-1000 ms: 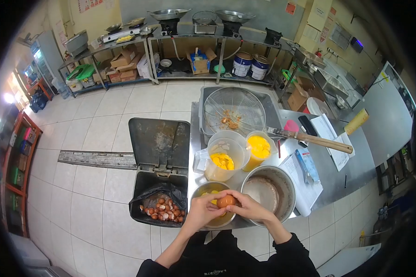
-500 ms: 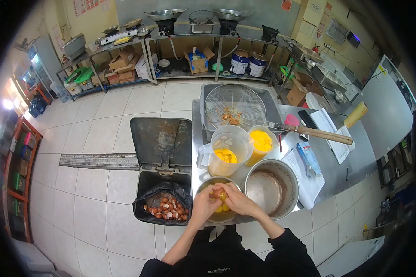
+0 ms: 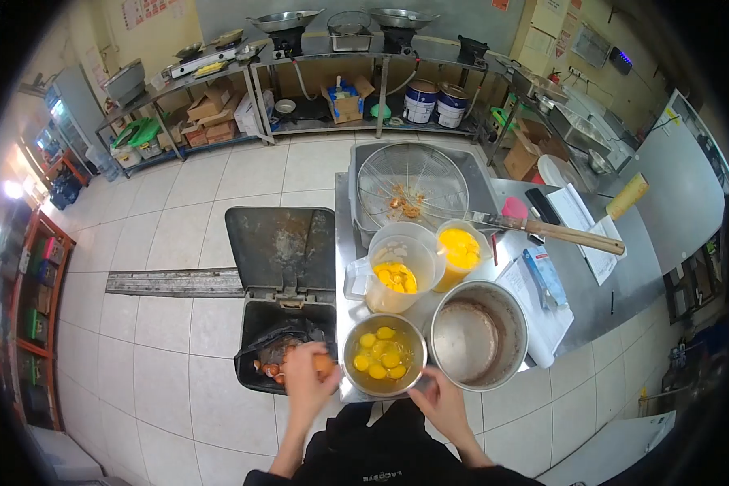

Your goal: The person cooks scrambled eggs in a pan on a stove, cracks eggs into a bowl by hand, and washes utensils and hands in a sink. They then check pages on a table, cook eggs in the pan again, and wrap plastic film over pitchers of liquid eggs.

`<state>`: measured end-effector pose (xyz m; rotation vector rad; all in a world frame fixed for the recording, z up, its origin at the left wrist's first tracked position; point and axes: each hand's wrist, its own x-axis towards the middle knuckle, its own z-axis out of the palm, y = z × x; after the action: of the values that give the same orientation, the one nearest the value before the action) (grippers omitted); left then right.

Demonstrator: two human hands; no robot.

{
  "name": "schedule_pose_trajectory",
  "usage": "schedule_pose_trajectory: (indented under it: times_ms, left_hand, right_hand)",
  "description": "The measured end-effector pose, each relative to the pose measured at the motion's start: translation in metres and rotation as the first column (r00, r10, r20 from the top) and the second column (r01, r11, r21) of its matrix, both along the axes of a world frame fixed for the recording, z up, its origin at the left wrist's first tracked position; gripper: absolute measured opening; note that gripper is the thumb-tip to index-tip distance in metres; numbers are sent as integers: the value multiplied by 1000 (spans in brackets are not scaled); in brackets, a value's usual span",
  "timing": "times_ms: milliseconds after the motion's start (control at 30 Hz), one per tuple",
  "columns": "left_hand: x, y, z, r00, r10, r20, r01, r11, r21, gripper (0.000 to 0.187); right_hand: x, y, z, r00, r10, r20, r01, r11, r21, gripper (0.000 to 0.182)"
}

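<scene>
Here, five yolks fill one bowl.

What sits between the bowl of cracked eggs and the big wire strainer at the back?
In the head view, two plastic jugs of yolks stand between the egg bowl and the wire strainer.

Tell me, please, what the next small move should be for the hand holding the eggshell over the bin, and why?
Probably let go: the left hand holds an eggshell right above the open bin, which already holds shells, and the yolks lie in the small bowl. The right hand is at the bowl's rim.
</scene>
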<state>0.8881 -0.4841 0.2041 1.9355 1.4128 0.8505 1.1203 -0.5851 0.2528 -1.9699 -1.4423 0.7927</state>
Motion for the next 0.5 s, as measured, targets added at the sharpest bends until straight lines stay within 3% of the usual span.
schedule_pose_trajectory:
  times_ms: [33,67,100,133,167,200,267,300,367,500]
  left_hand:
    - [-6,-4,-6,1000,6,-7,-6,1000,-6,59]
    - [-11,-9,-11,944,178,-279,-188,982,-8,61]
    - [-15,-12,-16,788,324,-524,-355,934,43,62]
    - [-19,-14,-23,784,325,-528,-358,933,44,62]
    - [-24,-14,-32,796,401,-453,-445,895,11,62]
    - [-27,-18,-37,795,475,-377,-526,850,-37,62]
    - [-41,-21,-42,777,513,-365,-544,839,23,60]
    - [-51,-22,-47,777,555,-296,-563,824,66,60]
    - [-69,-28,-50,763,619,-183,-607,785,126,61]
    - [-104,-54,-68,674,727,-132,-719,686,107,61]
  right_hand:
    - [2,-19,-17,996,-69,-57,53,967,-249,55]
    - [-4,-31,-42,996,-63,-65,44,965,-259,55]
    - [-10,-36,-72,965,-155,-214,95,959,-267,52]
    - [-20,-28,-71,902,-245,-355,148,949,-279,50]
    - [-21,-15,-69,703,-309,-641,83,930,-358,42]
    - [-22,-11,-86,701,-316,-639,84,927,-366,42]
    - [-19,4,-134,223,-387,-894,-43,913,-406,31]
    - [-21,9,-123,307,-390,-868,8,913,-407,27]
    - [-18,7,-113,343,-365,-865,-8,920,-392,26]
    - [-4,2,-84,414,-338,-845,-119,901,-418,25]
